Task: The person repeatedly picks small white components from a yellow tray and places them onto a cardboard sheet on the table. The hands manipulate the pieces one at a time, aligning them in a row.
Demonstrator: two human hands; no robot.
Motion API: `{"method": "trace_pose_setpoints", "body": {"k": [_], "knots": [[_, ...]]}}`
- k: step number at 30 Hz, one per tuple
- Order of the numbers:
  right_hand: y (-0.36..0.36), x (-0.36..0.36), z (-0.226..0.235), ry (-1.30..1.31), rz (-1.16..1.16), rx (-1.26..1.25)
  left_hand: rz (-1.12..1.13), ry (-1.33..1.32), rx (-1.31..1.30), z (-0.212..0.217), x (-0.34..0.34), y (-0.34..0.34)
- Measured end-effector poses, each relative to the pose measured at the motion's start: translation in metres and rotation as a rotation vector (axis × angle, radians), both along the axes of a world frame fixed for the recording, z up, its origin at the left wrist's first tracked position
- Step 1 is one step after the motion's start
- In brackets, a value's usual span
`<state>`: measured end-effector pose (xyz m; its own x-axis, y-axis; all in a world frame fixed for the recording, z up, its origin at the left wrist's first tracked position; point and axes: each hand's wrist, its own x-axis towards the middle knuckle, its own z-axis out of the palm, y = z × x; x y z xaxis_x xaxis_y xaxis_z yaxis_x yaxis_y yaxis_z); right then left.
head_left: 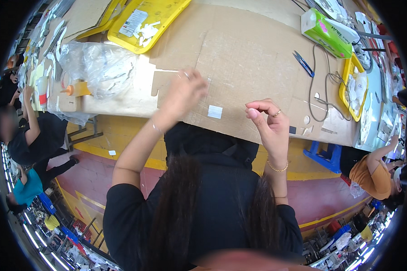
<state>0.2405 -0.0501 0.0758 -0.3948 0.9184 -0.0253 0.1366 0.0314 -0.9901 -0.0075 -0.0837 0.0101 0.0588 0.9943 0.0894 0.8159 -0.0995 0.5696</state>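
Observation:
My left hand [185,92] is over the cardboard sheet [244,54], smeared by motion. Its fingers look curled, but whether anything is in them cannot be made out. To the right, at the near edge of the cardboard, my right hand [270,124] is closed, thumb and forefinger tips brought together. Anything pinched there is too small or hidden to name. Between my hands a small white rectangular piece with faint lines [215,111] lies flat on the cardboard, touched by neither hand.
A yellow tray [174,18] with white scraps stands at the far left, near a clear plastic bag [99,63] and an orange-tipped bottle [79,89]. Rightward lie thread snips [304,64], a cord [313,92], a green tissue pack [326,34] and another yellow tray [347,77]. Other people sit both sides.

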Motion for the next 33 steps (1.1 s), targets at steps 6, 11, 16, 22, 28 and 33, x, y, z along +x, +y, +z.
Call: {"method": "trace_pose_setpoints", "body": {"k": [6, 11, 16, 22, 28, 33], "knots": [[0.003, -0.001, 0.0, -0.009, 0.016, 0.01, 0.077, -0.111, -0.151, 0.004, 0.035, -0.033], [0.001, -0.003, 0.003, -0.011, 0.043, 0.003, 0.133, -0.079, -0.114, -0.005, 0.042, -0.033], [-0.001, 0.001, 0.001, -0.016, 0.031, -0.016, 0.103, -0.067, -0.141, -0.009, 0.039, -0.031], [0.0, 0.002, -0.007, -0.031, 0.083, 0.052, 0.112, -0.501, -0.446, 0.003, 0.009, -0.015], [-0.003, -0.007, -0.004, 0.024, 0.088, -0.109, 0.202, -1.233, -0.612, 0.054, 0.0, -0.012], [0.0, -0.006, 0.003, 0.372, 0.253, -0.451, 0.119, -1.187, -0.474, 0.096, 0.022, -0.016]]}}
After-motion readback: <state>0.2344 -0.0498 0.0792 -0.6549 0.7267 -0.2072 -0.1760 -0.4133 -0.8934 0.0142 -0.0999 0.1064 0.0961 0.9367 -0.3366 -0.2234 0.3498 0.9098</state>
